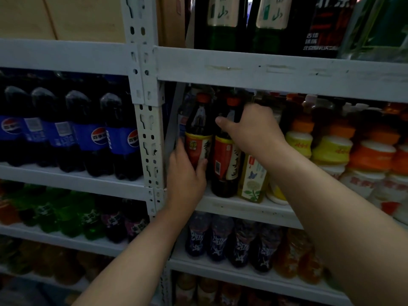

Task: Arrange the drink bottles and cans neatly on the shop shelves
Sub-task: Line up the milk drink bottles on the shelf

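Two dark tea bottles with orange caps and red-and-yellow labels stand at the left end of the middle right-hand shelf (pixel 242 208). My left hand (pixel 185 177) grips the lower body of the left tea bottle (pixel 198 129), thumb across its label. My right hand (pixel 251 131) wraps round the neck and shoulder of the right tea bottle (pixel 225 162), with its fingers hidden behind the bottle. Both bottles are upright on the shelf. A yellow flower-label bottle (pixel 252 177) stands just right of them, under my right wrist.
Orange-and-yellow dairy drink bottles (pixel 331 149) fill the shelf to the right. Blue-label cola bottles (pixel 92 138) line the left unit, past the white perforated upright (pixel 150 138). Green and purple bottles sit lower down; dark green glass bottles (pixel 223 23) stand on the top shelf.
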`<state>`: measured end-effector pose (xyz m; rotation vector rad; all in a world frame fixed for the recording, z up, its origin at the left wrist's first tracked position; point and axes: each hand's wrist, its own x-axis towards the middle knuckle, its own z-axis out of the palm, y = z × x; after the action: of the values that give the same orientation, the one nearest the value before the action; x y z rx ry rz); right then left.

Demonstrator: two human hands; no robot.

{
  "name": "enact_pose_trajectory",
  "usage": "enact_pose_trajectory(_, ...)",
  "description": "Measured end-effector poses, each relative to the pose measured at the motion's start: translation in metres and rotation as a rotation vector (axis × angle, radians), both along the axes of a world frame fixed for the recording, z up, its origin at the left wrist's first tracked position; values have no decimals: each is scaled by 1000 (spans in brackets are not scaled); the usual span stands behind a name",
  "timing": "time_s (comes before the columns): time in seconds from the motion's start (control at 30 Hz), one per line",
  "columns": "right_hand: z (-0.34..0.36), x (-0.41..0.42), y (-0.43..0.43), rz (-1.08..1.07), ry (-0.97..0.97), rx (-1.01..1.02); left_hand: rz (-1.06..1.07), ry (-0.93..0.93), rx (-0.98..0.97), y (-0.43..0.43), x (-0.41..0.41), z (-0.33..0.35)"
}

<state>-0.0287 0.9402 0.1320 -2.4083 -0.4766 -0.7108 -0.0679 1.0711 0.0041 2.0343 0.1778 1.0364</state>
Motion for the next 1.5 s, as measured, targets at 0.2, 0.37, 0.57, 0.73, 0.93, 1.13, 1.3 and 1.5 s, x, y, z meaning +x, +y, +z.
enact_pose_trajectory(0.2, 2, 0, 2, -23, -11, -28, -191, 64, -4, 10, -7, 5)
enact_pose_trajectory(0.37, 7, 2, 1, 144, 200, 84, -212, 7, 3, 12, -9, 6)
enact_pose_trajectory(0.57, 8, 0, 3, 63, 151, 6, -74, -21, 12, 14, -5, -2)
enact_pose_trajectory(0.73, 4, -2, 5, 70, 91, 36, -194, -65, -79, 21, -8, -7)
enact_pose_trajectory(0.93, -3, -4, 4, 104, 148, 22, -278, -25, -144, 27, -7, -10)
enact_pose_trajectory(1.13, -9, -10, 5, 110, 235, 136, -334, -21, -204, 25, -9, -9)
enact_pose_trajectory(1.3, -50, -37, 4, 65, -103, 210, -317, 49, -227, 17, -27, -22)
enact_pose_trajectory(1.5, -159, -80, 20, 263, -193, 411, -100, -26, -394, 18, -84, -92)
